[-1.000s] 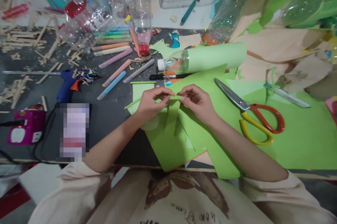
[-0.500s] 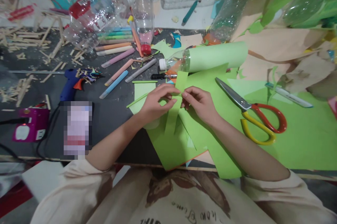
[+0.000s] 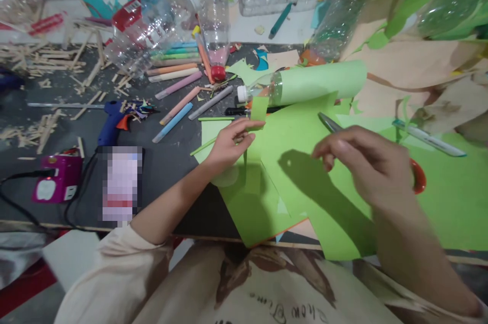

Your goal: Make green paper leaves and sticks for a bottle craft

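The left hand (image 3: 231,147) holds a strip (image 3: 259,107); at its three o'clock, the right hand (image 3: 375,164), fingers curled, half-covers scissors (image 3: 419,177), grip impossible to tell.

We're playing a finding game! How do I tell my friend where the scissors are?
Find the big bright green paper on the table's right side. There, the right hand hides most of the scissors: a grey blade peeks out on the left, a red handle on the right. That curved red handle sets them apart from the slim whitish tool just beyond.
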